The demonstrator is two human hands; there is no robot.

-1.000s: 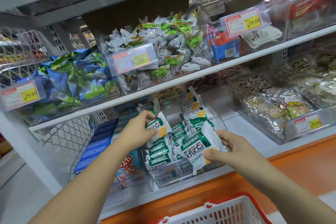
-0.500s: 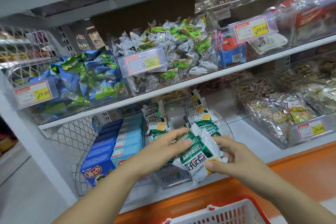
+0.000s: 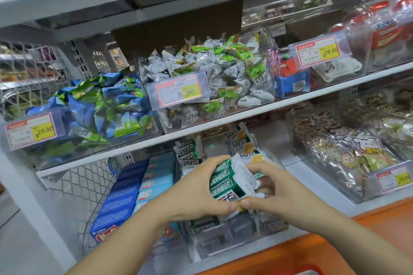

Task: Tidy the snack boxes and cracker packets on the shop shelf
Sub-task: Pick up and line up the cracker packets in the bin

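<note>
Your left hand [image 3: 194, 194] and right hand [image 3: 279, 194] both grip one bunch of green-and-white cracker packets [image 3: 224, 183], just above the front of the clear bin [image 3: 214, 245] on the lower shelf. Your left fingers curl over the bunch's left side, your right fingers wrap its right end, and your two thumbs almost meet at its lower front edge. The packets are pressed face to face, so you see mostly their green edges as stacked bands. Their long axes run across from your left hand to your right, tilting up to the right, with the white crimped ends pointing up and right toward the back of the shelf. The nearest packet shows its printed face to you. Behind the bunch, more packets of the same kind [image 3: 188, 156] stand on end in the bin, leaning slightly. Just left of the bin, blue snack boxes [image 3: 120, 196] lie in a row running front to back, beside a wire basket [image 3: 73, 185].
</note>
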